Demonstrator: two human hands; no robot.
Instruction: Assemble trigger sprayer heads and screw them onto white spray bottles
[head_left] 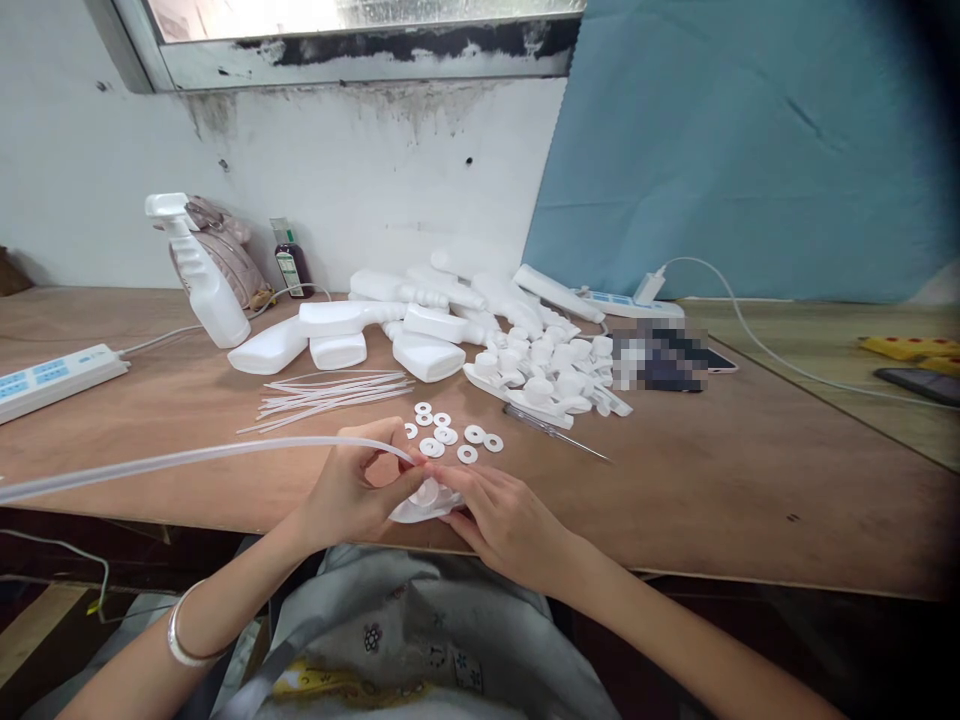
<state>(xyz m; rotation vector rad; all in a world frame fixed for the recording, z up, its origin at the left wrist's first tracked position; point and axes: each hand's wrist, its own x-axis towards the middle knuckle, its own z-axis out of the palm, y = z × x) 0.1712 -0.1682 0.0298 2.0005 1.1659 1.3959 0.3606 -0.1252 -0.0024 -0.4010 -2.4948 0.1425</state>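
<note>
Left grip (351, 494) is pinching a tube (225, 450), likely light, pliant, best held near its tip; right grip (506, 515) is holding the sprayer head (426, 493) beneath.

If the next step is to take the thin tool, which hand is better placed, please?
Probably the right hand: the thin tool lies ahead of it. The left hand is farther away, with the tube across it. Both are at the white part, though.
</note>
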